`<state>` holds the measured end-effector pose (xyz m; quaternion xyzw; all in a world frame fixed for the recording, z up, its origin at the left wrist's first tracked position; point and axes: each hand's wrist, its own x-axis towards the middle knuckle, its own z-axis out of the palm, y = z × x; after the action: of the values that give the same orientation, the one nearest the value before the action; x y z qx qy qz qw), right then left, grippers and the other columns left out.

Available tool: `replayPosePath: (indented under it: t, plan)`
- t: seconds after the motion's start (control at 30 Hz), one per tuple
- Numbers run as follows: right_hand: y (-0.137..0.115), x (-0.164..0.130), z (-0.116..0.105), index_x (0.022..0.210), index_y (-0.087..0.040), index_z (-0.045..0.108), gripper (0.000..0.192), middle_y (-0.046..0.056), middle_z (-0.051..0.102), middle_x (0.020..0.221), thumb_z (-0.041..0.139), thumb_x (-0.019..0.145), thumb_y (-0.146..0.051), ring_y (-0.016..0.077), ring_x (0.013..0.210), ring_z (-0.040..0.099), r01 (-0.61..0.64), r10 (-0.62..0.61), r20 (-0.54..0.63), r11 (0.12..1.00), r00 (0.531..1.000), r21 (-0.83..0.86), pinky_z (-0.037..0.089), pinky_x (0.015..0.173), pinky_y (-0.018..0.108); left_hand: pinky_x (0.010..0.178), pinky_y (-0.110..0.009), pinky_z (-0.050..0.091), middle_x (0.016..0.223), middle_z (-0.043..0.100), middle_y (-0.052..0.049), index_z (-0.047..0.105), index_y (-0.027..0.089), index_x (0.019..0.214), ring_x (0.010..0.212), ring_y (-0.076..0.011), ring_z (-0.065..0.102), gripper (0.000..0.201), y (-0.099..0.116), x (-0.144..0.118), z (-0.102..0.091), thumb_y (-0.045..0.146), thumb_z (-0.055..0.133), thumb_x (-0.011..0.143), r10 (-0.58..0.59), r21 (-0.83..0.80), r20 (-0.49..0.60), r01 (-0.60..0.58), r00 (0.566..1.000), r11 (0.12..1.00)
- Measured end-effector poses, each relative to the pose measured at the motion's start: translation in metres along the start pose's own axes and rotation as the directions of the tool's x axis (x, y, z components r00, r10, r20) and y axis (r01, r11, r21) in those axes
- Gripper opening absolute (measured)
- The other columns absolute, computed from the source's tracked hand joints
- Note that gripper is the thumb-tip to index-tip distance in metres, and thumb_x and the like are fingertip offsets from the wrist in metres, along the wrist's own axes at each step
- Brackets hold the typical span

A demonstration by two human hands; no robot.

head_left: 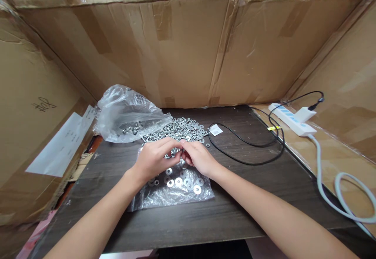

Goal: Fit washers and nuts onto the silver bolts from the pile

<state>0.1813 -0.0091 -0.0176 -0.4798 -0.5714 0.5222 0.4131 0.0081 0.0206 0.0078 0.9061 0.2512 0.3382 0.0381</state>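
Whatever the fingers (pixel 178 152) pinch is hidden; the white cable (pixel 346 196) runs off the right edge.

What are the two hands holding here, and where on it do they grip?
Left hand and right hand meet fingertip to fingertip above the washers; anything pinched is hidden.

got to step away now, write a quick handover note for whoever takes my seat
Left hand and right hand: fingertips pinched together over the flat plastic bag, on something too small to make out.
Things: large washers lie on that flat bag under the hands. A loose pile of screws and washers sits behind the hands on the dark table. A crumpled plastic bag at back left holds more screws.
Done: some washers are set apart on the flat bag.
Left: most of the pile is unsorted.
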Motion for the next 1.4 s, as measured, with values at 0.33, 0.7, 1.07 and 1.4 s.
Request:
replayPosePath:
  t: [0.33, 0.7, 1.07, 1.4]
  plan:
    - [-0.014, -0.013, -0.01, 0.076, -0.019, 0.05, 0.016, -0.002, 0.049, 0.066, 0.052, 0.086, -0.031, 0.012, 0.059, 0.042, 0.467, -0.529, 0.034, 0.715, 0.848, -0.52, 0.032, 0.057, 0.026, 0.053, -0.02, 0.043, 0.066, 0.059, 0.001, 0.063, 0.014, 0.08, 0.055, -0.0084, 0.051, 0.02, 0.001, 0.008, -0.004, 0.033, 0.067, 0.076, -0.475, -0.644, 0.393, 0.604, 0.787, 0.469]
    - [-0.012, -0.013, -0.008, 0.084, -0.018, 0.053, 0.014, 0.0, 0.052, 0.071, 0.049, 0.088, -0.031, 0.0125, 0.06, 0.045, 0.49, -0.575, 0.012, 0.686, 0.818, -0.537, 0.035, 0.058, 0.027, 0.051, -0.02, 0.042, 0.064, 0.057, 0.003, 0.062, 0.014, 0.079, 0.051, -0.007, 0.049, 0.024, 0.001, 0.01, -0.003, 0.035, 0.073, 0.073, -0.484, -0.703, 0.441, 0.626, 0.756, 0.337]
    - [-0.011, -0.008, -0.002, 0.059, -0.019, 0.043, 0.037, -0.004, 0.04, 0.054, 0.043, 0.091, -0.037, 0.0095, 0.05, 0.036, 0.257, -0.262, -0.036, 0.961, 0.964, -0.103, 0.028, 0.05, 0.024, 0.057, -0.021, 0.049, 0.073, 0.064, 0.0, 0.064, 0.015, 0.087, 0.058, -0.0086, 0.056, 0.007, 0.004, 0.004, -0.003, 0.016, 0.064, 0.08, -0.243, -0.424, 0.043, 0.238, 0.969, 0.874]
    - [-0.01, 0.001, 0.0, 0.053, -0.02, 0.045, 0.04, -0.006, 0.035, 0.038, 0.04, 0.088, -0.038, 0.0076, 0.035, 0.034, -0.269, 0.233, 0.15, 0.913, 0.961, 0.306, 0.027, 0.037, 0.02, 0.066, -0.023, 0.057, 0.091, 0.072, -0.005, 0.066, 0.016, 0.1, 0.078, -0.0137, 0.068, 0.015, -0.006, 0.001, 0.0, 0.011, 0.059, 0.088, 0.213, 0.045, -0.104, -0.21, 0.971, 0.977]
